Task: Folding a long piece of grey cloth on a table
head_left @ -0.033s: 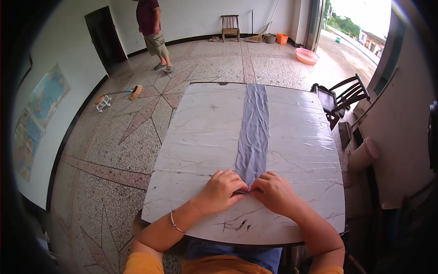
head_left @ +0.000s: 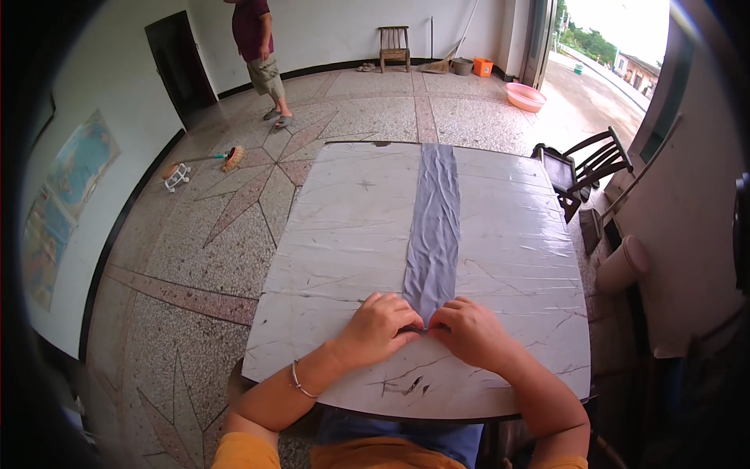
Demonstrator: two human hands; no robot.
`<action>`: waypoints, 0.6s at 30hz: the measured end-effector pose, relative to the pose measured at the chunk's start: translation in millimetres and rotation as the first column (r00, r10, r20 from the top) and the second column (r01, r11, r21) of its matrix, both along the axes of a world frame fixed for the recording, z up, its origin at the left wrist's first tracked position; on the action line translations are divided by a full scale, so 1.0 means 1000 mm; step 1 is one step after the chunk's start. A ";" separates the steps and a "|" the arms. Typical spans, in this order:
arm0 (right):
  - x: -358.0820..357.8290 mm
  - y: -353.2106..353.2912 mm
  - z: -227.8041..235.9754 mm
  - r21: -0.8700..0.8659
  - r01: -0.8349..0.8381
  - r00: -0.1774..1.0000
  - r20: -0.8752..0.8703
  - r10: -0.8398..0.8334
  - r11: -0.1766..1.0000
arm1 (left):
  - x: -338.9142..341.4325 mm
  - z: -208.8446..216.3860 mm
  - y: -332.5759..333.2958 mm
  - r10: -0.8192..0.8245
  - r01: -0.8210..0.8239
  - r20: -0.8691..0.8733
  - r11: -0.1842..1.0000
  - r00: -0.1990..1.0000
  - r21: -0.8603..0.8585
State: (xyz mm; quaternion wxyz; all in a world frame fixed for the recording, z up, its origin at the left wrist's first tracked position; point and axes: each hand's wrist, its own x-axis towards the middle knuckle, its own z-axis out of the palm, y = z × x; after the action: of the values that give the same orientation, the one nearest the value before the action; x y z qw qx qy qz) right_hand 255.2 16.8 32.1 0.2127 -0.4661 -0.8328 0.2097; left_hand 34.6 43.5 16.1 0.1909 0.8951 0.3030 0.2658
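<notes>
A long, wrinkled strip of grey cloth (head_left: pixel 434 227) lies down the middle of a white marble-patterned table (head_left: pixel 336 227), running from the far edge toward me. Its near end is between my two hands. My left hand (head_left: pixel 383 324) pinches the left corner of that end, thumb and fingers pressed together. On the right corner, my right hand (head_left: pixel 466 330) pinches in the same way, with its fingertips almost touching the left ones. The cloth's near edge looks bunched or turned over, but my fingers hide most of it. A thin bracelet (head_left: pixel 297 379) circles my left wrist.
Beyond the table a person (head_left: pixel 262 62) stands at the far left. A dark chair (head_left: pixel 582 168) is close to the table's right side, with a lidded bin (head_left: pixel 623 264) nearer me. A brush (head_left: pixel 233 159) lies on the floor at left; a pink basin (head_left: pixel 526 97) sits by the doorway.
The person in the background has shifted slightly, feet a little lower and to the left. My hands keep their pinch on the cloth, with barely any movement.
</notes>
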 end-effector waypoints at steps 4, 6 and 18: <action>0.000 -0.001 0.007 -0.031 -0.031 0.999 0.008 0.032 0.999 | -0.002 0.002 0.000 -0.026 0.025 -0.013 0.995 1.000 -0.095; 0.003 -0.003 0.006 -0.049 -0.026 1.000 0.003 0.026 0.998 | 0.003 0.006 0.000 0.020 -0.009 0.038 0.963 0.999 -0.268; -0.001 -0.003 0.010 0.040 -0.050 0.999 0.021 0.049 0.998 | -0.003 0.008 -0.002 -0.056 0.053 0.041 0.996 0.998 0.065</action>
State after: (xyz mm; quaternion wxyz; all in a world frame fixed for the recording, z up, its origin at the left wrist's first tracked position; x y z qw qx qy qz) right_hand 253.9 13.8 41.7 0.2084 -0.4431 -0.8502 0.1933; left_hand 31.6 41.6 24.2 0.1758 0.9027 0.2656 0.2892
